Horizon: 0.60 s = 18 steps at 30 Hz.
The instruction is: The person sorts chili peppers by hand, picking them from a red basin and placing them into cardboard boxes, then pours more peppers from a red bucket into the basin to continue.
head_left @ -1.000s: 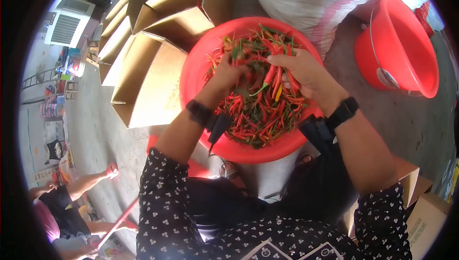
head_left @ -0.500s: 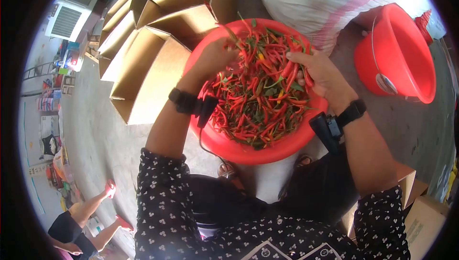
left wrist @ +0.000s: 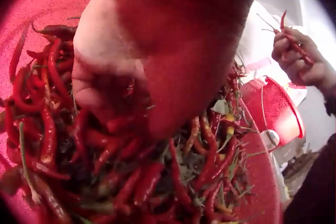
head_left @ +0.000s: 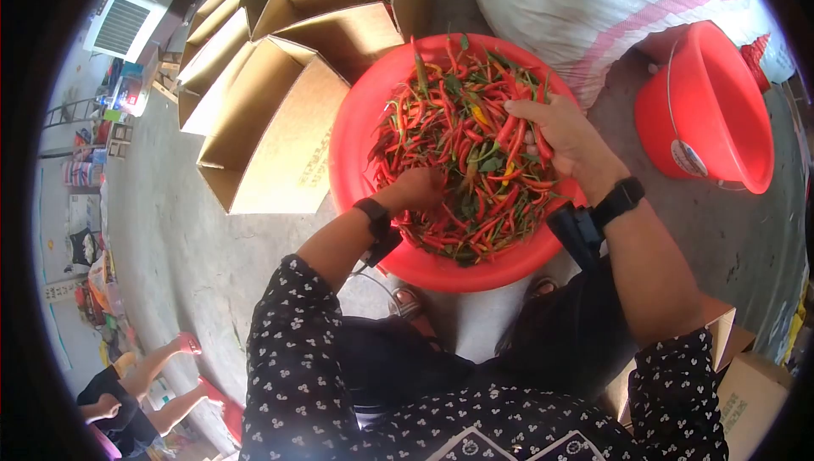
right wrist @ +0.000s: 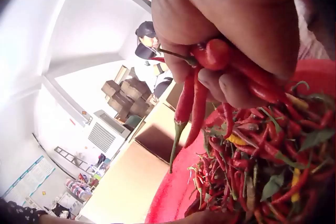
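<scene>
A wide red basin (head_left: 349,143) holds a heap of red chili peppers (head_left: 449,223) mixed with green stems, leaves and a few yellow ones. My right hand (head_left: 566,134) grips a bunch of chili peppers (right wrist: 197,103) above the right side of the heap, their stems and tips poking out between curled fingers. Low on the left side of the heap, my left hand (head_left: 420,188) reaches down among the peppers with bent fingers (left wrist: 100,92). Its fingertips are sunk in the heap, and I cannot tell whether they pinch a pepper.
Open cardboard boxes (head_left: 284,139) stand left of the basin, some with red peppers inside. A red bucket (head_left: 657,122) with a wire handle stands to the right. Behind the basin is a big white sack (head_left: 543,3). Another person's legs (head_left: 161,368) show at the lower left.
My left hand has moved from the upper left of the heap down toward its lower left. The right hand keeps its bunch of chili peppers and has shifted slightly right.
</scene>
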Each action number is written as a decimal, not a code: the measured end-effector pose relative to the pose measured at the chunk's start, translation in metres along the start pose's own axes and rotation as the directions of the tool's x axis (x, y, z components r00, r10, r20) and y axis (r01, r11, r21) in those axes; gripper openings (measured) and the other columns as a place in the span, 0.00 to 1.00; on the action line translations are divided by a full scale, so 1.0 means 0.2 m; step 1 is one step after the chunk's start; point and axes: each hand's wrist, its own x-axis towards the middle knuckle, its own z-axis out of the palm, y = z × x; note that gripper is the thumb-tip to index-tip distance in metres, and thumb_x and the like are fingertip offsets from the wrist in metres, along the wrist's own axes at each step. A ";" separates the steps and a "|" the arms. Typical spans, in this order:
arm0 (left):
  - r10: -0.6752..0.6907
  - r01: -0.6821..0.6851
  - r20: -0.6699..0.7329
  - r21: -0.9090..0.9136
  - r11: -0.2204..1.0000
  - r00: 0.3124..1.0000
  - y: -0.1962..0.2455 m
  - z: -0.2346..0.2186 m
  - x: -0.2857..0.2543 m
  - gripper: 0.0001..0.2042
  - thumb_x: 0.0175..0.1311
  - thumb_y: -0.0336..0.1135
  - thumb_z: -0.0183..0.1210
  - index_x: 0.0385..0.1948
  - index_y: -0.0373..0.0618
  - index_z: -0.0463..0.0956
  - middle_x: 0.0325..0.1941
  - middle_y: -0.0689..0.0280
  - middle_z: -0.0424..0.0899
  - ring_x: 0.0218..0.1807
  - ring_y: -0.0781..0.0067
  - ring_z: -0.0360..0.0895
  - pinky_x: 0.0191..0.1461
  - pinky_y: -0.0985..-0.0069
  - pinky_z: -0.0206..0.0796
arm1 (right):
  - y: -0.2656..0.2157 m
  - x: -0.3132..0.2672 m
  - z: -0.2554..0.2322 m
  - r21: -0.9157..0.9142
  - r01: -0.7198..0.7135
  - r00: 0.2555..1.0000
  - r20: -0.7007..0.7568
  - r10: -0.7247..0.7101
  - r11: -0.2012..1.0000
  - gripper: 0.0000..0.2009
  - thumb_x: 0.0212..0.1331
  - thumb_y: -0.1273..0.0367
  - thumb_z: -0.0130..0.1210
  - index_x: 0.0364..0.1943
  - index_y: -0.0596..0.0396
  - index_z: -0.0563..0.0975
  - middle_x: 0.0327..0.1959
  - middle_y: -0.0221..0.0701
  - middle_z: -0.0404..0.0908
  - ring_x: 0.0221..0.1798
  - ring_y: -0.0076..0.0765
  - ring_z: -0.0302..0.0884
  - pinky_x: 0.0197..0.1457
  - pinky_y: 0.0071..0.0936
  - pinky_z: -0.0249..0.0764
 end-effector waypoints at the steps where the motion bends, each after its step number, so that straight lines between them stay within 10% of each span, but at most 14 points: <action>1: 0.054 -0.041 0.082 -0.155 0.987 0.995 0.00 0.00 -0.02 0.13 0.45 0.36 0.62 0.30 0.40 0.75 0.26 0.61 0.79 0.32 0.62 0.77 0.37 0.70 0.69 | 0.00 -0.01 0.02 0.042 0.003 0.999 -0.036 -0.002 0.999 0.07 0.51 0.69 0.56 0.30 0.59 0.74 0.20 0.29 0.75 0.16 0.19 0.68 0.15 0.17 0.60; 6: 0.181 -0.014 0.208 -0.620 0.785 0.961 0.07 -0.13 -0.10 0.10 0.56 0.37 0.57 0.35 0.44 0.75 0.27 0.69 0.78 0.29 0.78 0.74 0.31 0.78 0.66 | 0.02 0.03 -0.03 -0.044 -0.032 0.998 0.051 0.034 0.998 0.07 0.52 0.69 0.56 0.31 0.58 0.74 0.19 0.28 0.75 0.15 0.17 0.66 0.14 0.16 0.59; 8: 0.250 0.007 0.146 -0.874 0.485 0.957 0.10 -0.20 -0.09 0.09 0.60 0.33 0.54 0.41 0.45 0.73 0.29 0.72 0.77 0.30 0.85 0.73 0.30 0.86 0.64 | 0.02 0.03 -0.02 -0.052 -0.047 0.996 0.068 0.050 0.998 0.07 0.53 0.69 0.55 0.33 0.56 0.74 0.20 0.27 0.76 0.16 0.16 0.67 0.14 0.14 0.59; 12: 0.266 -0.149 -0.091 -0.967 0.206 0.960 0.22 -0.34 -0.13 0.17 0.61 0.27 0.50 0.53 0.47 0.66 0.31 0.73 0.73 0.28 0.85 0.71 0.33 0.85 0.68 | 0.05 0.04 -0.01 -0.092 -0.081 0.996 0.038 0.085 0.993 0.08 0.52 0.70 0.55 0.36 0.57 0.74 0.24 0.28 0.77 0.19 0.20 0.72 0.15 0.15 0.63; 18: 0.244 -0.175 -0.129 -0.969 0.174 0.961 0.26 -0.37 -0.12 0.15 0.62 0.30 0.51 0.51 0.49 0.68 0.30 0.76 0.73 0.27 0.86 0.70 0.32 0.86 0.67 | 0.06 0.00 0.03 -0.046 -0.048 0.999 0.009 0.048 0.998 0.09 0.47 0.71 0.58 0.33 0.58 0.74 0.20 0.29 0.74 0.17 0.20 0.66 0.16 0.18 0.61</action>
